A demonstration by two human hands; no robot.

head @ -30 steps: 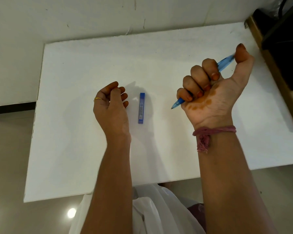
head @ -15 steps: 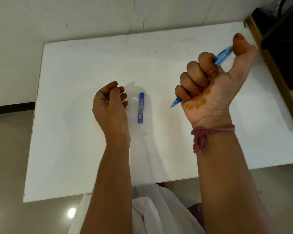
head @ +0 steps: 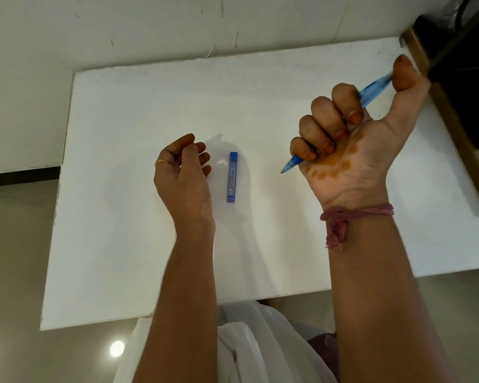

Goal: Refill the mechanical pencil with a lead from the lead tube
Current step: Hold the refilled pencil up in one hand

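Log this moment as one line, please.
right hand: grips mechanical pencil | left hand: idle on table | lead tube: untouched

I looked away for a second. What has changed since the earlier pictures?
The right hand, gripping the pencil in its fist, rose slightly and moved toward the table's far right, thumb on the pencil's end. The left hand stayed resting, loosely curled, beside the lead tube, which lies untouched.

Tube between two hands on the table.
The tube (head: 232,176) lies on the table (head: 122,244), just right of the left hand (head: 183,172); the right hand (head: 349,139), raised farther right, holds the pencil (head: 375,88).
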